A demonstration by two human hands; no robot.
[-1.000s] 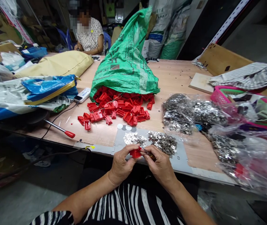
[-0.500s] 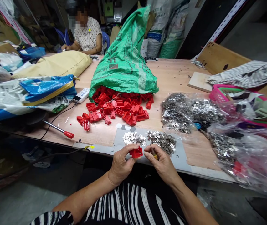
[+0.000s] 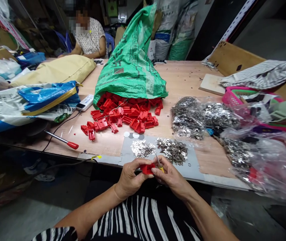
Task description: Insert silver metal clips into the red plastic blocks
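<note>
Red part [image 3: 147, 168] pinched in left hand [image 3: 130, 175] near front edge of worktop [image 3: 185, 78], on near side of green sack [image 3: 132, 72]. Right hand [image 3: 170, 174] grips tool [image 3: 161, 168], fingertips at part. Wood-grain worktop bears sack, red pile [image 3: 117, 117] at its mouth; grey mat [image 3: 195, 167] nearer than sack, metal pieces [image 3: 172, 150] on it; bagged metal [image 3: 186, 117] right of sack, cream bag [image 3: 57, 70] left. Beyond sack: seated co-worker [image 3: 91, 38], standing bags [image 3: 180, 47], dim room.

A metal lever with a red grip [image 3: 72, 145] shows at eight o'clock, a blue-and-white bag [image 3: 4, 105] at nine, a beige sack [image 3: 57, 68] at ten, a person in a dotted shirt [image 3: 92, 36] at eleven, stuffed sacks [image 3: 183, 31] at one, a striped cloth [image 3: 261, 75] at two and a pink basket [image 3: 230, 95] near three.
</note>
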